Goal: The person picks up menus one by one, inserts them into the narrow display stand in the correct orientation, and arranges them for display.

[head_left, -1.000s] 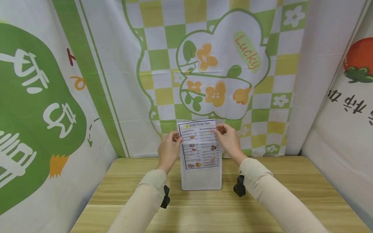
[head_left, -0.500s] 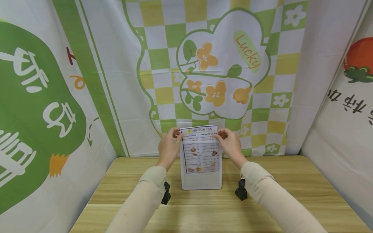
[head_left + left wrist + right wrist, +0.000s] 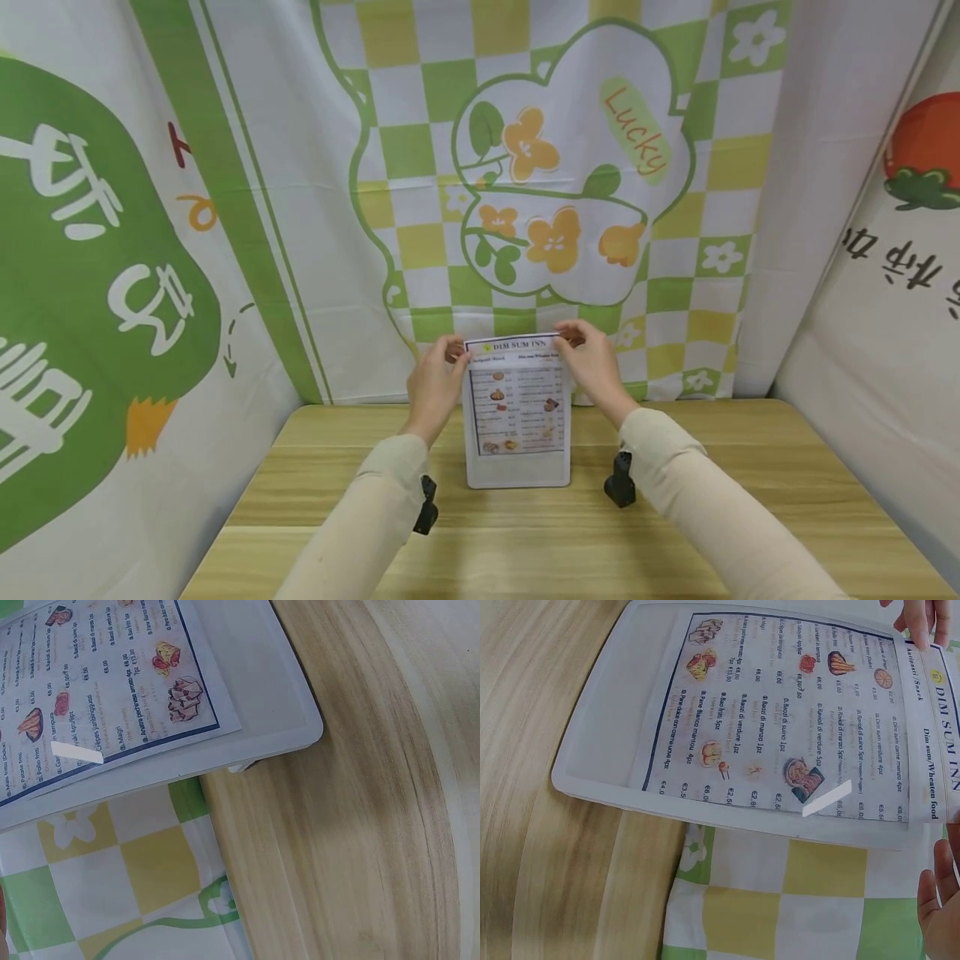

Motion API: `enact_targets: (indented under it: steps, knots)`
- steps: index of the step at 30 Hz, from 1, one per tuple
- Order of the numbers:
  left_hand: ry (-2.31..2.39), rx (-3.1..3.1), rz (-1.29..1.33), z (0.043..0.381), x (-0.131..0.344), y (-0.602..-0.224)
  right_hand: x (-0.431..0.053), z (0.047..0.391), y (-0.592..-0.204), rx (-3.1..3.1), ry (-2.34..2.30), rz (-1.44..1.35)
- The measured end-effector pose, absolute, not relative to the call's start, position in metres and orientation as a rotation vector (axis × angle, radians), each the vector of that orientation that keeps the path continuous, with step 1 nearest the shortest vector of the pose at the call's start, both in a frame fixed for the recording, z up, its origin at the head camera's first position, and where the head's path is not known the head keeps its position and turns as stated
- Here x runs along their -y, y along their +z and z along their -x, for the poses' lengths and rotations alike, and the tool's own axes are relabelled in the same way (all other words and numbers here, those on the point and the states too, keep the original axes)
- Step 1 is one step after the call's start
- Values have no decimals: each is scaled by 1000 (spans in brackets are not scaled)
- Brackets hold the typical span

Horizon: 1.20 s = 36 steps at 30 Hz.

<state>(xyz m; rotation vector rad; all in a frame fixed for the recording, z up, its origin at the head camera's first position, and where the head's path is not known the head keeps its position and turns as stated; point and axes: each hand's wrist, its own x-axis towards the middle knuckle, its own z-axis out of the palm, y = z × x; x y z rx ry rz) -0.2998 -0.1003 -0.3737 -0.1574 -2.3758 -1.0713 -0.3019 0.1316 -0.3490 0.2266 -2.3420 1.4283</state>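
Observation:
A printed menu sheet [image 3: 517,408] headed "DIM SUM INN" sits mostly inside a white-framed upright menu holder [image 3: 519,473], its header strip sticking out above the holder's top edge. Bare holder shows below the sheet's bottom border. My left hand [image 3: 437,383] pinches the sheet's top left corner between thumb and fingers. At the top right corner my right hand [image 3: 596,367] pinches it likewise, with the thumb in front. The right wrist view shows the exposed header [image 3: 937,720] beyond the holder's edge and my left hand's fingers [image 3: 917,621] on its far side.
The holder stands on a wood-grain table [image 3: 517,550], near the back edge. Behind it hangs a green, yellow and white checked cloth [image 3: 420,158]. Printed cloths also hang at the left [image 3: 90,275] and right [image 3: 885,333]. Black wrist cameras are strapped to both sleeves.
The menu sheet has slid down into the holder, so less of it sticks out above. Both hands keep hold of its top corners; the right hand has shifted slightly relative to the sheet.

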Motion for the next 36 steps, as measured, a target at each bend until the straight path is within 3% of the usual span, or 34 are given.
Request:
enact_targets:
  steps: [36]
  knots:
    - [-902, 2373, 222, 294, 109, -395, -138, 298, -384, 2408, 1207, -298]
